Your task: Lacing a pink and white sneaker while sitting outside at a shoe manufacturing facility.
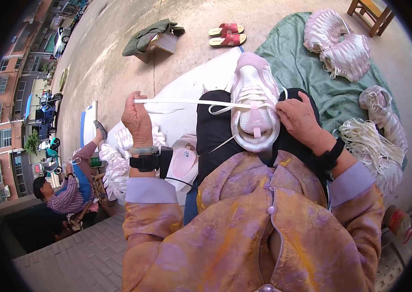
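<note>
A concrete floor [118,53] fills the far part of the scene, and a green cloth [303,68] is spread over it at the far right. Two pale pink sneakers [337,46] are laid on the far end of that cloth, with a wooden stool [370,14] just beyond them. A heap of white laces [369,143] is seen at the right, beside a further sneaker [383,109]. A white sheet [186,92] lies in the middle, and a cardboard box [164,43] draped with a dark green garment [147,34] stands far left of it, a pair of red sandals [228,35] being set just to its right. Another person [67,187] in a striped top is seated low at the left.

A pink-and-white sneaker [254,100] is rested on the dark lap [215,131], toe pointing away. It is steadied at its right side by the right hand [301,119], whose grip is closed on the lace at the eyelets. A white shoelace [186,102] is drawn taut to the left from the sneaker's eyelets, its end pinched in the closed grip of the raised left hand [137,119]. A black wrist device [150,161] is strapped below that hand.
</note>
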A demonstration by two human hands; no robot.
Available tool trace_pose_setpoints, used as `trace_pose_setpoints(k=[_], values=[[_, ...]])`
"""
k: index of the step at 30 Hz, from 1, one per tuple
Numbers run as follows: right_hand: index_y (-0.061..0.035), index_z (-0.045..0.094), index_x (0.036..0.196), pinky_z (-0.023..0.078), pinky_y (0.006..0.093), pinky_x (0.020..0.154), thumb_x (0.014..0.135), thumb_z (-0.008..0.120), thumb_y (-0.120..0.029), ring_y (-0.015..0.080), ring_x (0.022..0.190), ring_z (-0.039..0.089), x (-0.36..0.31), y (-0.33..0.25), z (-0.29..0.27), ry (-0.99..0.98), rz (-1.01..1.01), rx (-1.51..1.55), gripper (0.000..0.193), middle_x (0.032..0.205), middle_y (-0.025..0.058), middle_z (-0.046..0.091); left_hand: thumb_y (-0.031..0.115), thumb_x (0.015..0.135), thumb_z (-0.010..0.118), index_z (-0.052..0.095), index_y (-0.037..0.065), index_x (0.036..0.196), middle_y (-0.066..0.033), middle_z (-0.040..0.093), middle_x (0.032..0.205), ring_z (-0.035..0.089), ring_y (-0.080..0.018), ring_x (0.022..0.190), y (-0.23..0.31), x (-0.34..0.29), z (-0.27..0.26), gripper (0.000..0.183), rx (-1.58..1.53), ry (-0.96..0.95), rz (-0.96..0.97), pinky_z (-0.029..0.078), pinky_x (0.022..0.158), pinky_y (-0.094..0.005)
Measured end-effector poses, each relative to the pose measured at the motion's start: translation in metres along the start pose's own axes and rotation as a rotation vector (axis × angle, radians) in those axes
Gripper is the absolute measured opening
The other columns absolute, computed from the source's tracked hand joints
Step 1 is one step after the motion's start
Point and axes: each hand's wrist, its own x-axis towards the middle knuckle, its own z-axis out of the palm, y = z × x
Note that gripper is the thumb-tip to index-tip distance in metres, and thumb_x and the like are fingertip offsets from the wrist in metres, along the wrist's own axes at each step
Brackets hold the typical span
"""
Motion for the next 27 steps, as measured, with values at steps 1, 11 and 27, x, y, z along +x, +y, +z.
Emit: trace_pose_setpoints(k=[1, 11, 27], values=[[-0.0111, 0.056, 0.091, 0.031, 0.0483, 0.096, 0.079, 0.054, -0.010, 0.0223, 0.087, 0.055, 0.002, -0.001, 0.001, -0.002, -0.007, 0.006, 0.013, 0.084, 0.0052, 0.057, 0.015, 0.091, 0.045, 0.060, 0.000, 0.101, -0.0105, 0.065, 0.077, 0.062, -0.0169, 0.073, -0.016, 0.000, -0.009, 0.024, 0.022, 0.004, -0.051, 0.049, 0.068, -0.0273], [-0.0063, 0.050, 0.083, 0.034, 0.0437, 0.090, 0.074, 0.052, -0.011, 0.0266, 0.090, 0.050, 0.000, 0.022, -0.024, 0.054, -0.124, -0.170, 0.010, 0.089, 0.0088, 0.052, 0.013, 0.088, 0.046, 0.062, -0.001, 0.098, -0.0102, 0.066, 0.077, 0.062, -0.0170, 0.071, -0.049, -0.011, -0.013, 0.023, 0.019, -0.009, -0.166, 0.048, 0.067, -0.0276], [-0.0052, 0.052, 0.102, 0.033, 0.0452, 0.094, 0.074, 0.057, -0.009, 0.0288, 0.096, 0.052, -0.060, 0.068, -0.061, 0.019, 0.115, -0.205, 0.029, 0.095, 0.0109, 0.056, 0.013, 0.075, 0.058, 0.059, 0.001, 0.106, -0.0185, 0.064, 0.090, 0.060, -0.0355, 0.085, -0.042, -0.051, -0.008, 0.033, 0.454, -0.521, 0.147, 0.043, 0.080, -0.0439]])
